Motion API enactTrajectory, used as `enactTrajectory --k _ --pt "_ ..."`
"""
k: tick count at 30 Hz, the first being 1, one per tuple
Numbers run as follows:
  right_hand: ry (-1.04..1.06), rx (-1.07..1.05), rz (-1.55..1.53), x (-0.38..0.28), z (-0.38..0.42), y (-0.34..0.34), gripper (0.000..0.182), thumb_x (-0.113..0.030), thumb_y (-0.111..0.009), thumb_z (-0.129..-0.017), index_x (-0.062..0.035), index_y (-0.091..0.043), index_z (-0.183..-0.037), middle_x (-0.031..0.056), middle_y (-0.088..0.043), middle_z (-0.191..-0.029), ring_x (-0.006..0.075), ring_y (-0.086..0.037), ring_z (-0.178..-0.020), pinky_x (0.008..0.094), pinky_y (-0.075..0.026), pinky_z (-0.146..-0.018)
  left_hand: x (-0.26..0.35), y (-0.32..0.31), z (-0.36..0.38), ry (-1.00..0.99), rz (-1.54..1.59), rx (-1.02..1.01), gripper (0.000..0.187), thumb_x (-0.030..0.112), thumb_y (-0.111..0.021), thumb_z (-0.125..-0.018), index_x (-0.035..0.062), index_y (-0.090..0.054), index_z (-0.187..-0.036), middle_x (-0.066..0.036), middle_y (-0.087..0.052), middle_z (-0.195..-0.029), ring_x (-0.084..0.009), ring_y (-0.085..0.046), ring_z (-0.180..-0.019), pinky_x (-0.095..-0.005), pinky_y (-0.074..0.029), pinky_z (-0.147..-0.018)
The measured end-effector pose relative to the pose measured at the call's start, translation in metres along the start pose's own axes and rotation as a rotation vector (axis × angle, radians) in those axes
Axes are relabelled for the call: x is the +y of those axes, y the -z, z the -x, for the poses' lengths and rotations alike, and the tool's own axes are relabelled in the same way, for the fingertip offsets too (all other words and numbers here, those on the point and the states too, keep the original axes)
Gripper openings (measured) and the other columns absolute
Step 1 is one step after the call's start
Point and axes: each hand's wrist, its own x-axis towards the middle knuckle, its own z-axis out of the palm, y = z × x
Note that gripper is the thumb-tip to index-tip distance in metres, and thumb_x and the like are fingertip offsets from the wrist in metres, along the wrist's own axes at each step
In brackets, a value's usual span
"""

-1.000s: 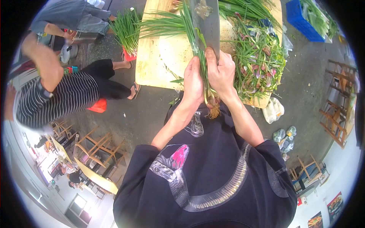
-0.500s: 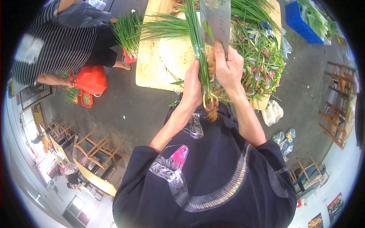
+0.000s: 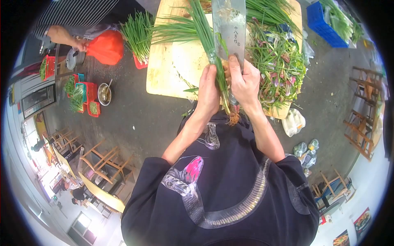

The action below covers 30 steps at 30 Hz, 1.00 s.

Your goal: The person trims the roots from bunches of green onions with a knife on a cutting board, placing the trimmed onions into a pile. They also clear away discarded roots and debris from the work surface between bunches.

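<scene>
Between a blue crate (image 3: 324,28) of leafy greens (image 3: 341,23) and a red basket (image 3: 140,62) of green onions (image 3: 137,35), holds a rooted bunch (image 3: 208,46) at the table's (image 3: 162,80) near edge with curled left hand (image 3: 208,91), and clasps a cleaver (image 3: 230,33) in right hand (image 3: 246,84) with thumb against blade.

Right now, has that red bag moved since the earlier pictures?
Yes, the red bag has moved up the view, clear of the red baskets on the floor that it partly covered a moment ago.
</scene>
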Motion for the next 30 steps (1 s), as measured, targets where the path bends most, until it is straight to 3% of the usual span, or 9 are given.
enactTrajectory --k 11,18,24,27,30 --pt "-0.009 -0.019 0.013 -0.002 -0.001 0.0 0.034 -0.023 -0.064 -0.109 0.0002 -0.066 -0.084 0.0137 -0.055 -0.061 0.0274 -0.052 -0.053 0.0418 -0.04 -0.055 0.003 -0.005 0.005 0.0 0.052 0.037 0.028 0.027 -0.045 -0.117 0.0039 -0.057 -0.128 -0.007 -0.067 -0.11 -0.0139 -0.066 -0.098 -0.0307 -0.055 -0.084" --pt "-0.019 -0.01 0.01 -0.007 0.0 0.0 0.033 -0.022 -0.064 -0.109 0.0003 -0.067 -0.085 0.0139 -0.057 -0.063 0.0281 -0.054 -0.054 0.0421 -0.041 -0.055 0.003 -0.007 0.007 -0.004 0.01 0.081 0.028 0.027 -0.045 -0.118 0.0048 -0.056 -0.131 -0.005 -0.066 -0.11 -0.0122 -0.064 -0.094 -0.0294 -0.054 -0.083" --pt "0.11 0.02 0.108 -0.001 -0.006 -0.003 0.031 -0.02 -0.064 -0.108 0.0007 -0.067 -0.085 0.015 -0.058 -0.063 0.033 -0.055 -0.054 0.0434 -0.041 -0.054 0.0 -0.011 0.01 -0.023 -0.107 0.09 0.031 0.027 -0.045 -0.118 0.0055 -0.054 -0.139 -0.001 -0.064 -0.112 -0.0079 -0.058 -0.095 -0.0264 -0.05 -0.083" --pt "0.03 -0.016 0.075 -0.002 -0.013 -0.003 0.03 -0.02 -0.064 -0.107 0.0008 -0.067 -0.086 0.0159 -0.058 -0.063 0.035 -0.054 -0.054 0.0438 -0.041 -0.054 -0.001 -0.011 0.009 -0.046 -0.122 0.086 0.032 0.027 -0.044 -0.118 0.0059 -0.054 -0.14 -0.001 -0.064 -0.112 -0.0068 -0.058 -0.097 -0.026 -0.05 -0.084" --pt "0.098 0.037 0.087 -0.009 -0.024 -0.004 0.03 -0.021 -0.063 -0.108 0.001 -0.067 -0.088 0.0147 -0.057 -0.063 0.0306 -0.053 -0.052 0.0416 -0.041 -0.053 0.001 -0.014 0.01 0.008 -0.034 0.088 0.031 0.026 -0.044 -0.118 0.005 -0.055 -0.139 -0.001 -0.065 -0.111 -0.0071 -0.058 -0.095 -0.0256 -0.05 -0.084"
